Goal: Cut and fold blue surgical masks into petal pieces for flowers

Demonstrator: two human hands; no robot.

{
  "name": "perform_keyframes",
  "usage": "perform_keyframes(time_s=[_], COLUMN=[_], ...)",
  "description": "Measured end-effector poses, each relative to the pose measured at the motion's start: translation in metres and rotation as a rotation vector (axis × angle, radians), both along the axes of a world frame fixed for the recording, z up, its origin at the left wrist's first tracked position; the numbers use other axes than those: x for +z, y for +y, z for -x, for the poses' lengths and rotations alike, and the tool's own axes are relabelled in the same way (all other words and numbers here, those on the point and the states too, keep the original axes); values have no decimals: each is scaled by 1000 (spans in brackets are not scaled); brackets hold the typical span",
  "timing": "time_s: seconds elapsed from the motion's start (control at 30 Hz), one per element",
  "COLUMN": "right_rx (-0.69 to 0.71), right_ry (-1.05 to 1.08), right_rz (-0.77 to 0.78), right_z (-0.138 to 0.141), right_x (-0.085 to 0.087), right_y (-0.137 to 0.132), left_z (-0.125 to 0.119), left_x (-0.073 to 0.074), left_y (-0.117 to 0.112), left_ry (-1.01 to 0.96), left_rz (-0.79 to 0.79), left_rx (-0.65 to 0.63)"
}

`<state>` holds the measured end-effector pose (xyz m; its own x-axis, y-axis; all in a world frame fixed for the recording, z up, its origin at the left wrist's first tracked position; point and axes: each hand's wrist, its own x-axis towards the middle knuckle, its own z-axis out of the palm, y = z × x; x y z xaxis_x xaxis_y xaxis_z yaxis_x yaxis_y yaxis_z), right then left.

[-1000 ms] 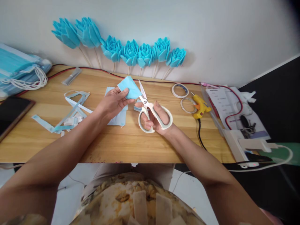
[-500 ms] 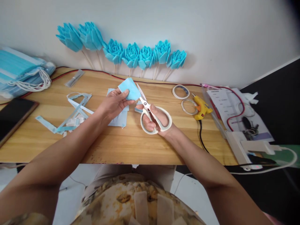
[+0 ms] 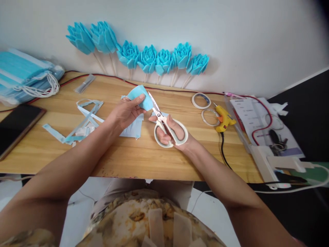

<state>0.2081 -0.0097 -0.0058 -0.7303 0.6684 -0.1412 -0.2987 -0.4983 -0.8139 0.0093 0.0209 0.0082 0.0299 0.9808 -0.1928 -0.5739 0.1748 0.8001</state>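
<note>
Between thumb and fingers, my left hand (image 3: 128, 111) pinches a blue piece of mask fabric (image 3: 146, 102). White-handled scissors (image 3: 158, 115) sit in my right hand (image 3: 164, 135), with thumb and fingers through the loops. Their blade tips point up and away, right beside the fabric's right edge; I cannot tell whether they touch it. Under my left hand lies a pale blue pleated mask piece (image 3: 132, 129) on the table. Another pale blue scrap (image 3: 163, 116) shows partly behind the scissors.
Several blue fabric flowers (image 3: 128, 54) on sticks lean against the wall. Left are a mask stack (image 3: 23, 73), a phone (image 3: 20, 127) and cut strips (image 3: 73, 132). Right are tape rolls (image 3: 194, 102), a yellow glue gun (image 3: 224, 118) and a power strip (image 3: 264, 164). A red-black cable runs along the back.
The fabric in my left hand has tilted and its upper edge now curves. The scissors have moved slightly and their blades look closer together. The whole view has shifted a little.
</note>
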Motion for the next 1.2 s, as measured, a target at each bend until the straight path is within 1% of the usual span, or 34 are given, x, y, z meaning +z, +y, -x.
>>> perform_keyframes(time_s=[0.13, 0.27, 0.43, 0.53, 0.73, 0.83, 1.0, 1.2], right_rx=[40, 74, 56, 51, 64, 57, 43, 20], right_ry=[-7, -21, -43, -45, 0, -3, -44, -89], right_rz=[-22, -36, -11, 2, -13, -18, -37, -71], right_z=[1, 1, 0, 0, 0, 0, 0, -2], right_x=[3, 3, 0, -1, -5, -4, 3, 2], right_y=[0, 1, 0, 0, 4, 4, 3, 2], left_z=[1, 1, 3, 5, 6, 4, 3, 3], left_x=[-5, -7, -7, -8, -11, -10, -10, -13], left_y=[1, 1, 4, 6, 6, 4, 1, 1], left_ry=[-5, 19, 31, 41, 69, 66, 124, 161], left_rz=[-52, -88, -151, -145, -102, -90, -141, -184], left_rx=[-7, 6, 49, 70, -5, -37, -133, -180])
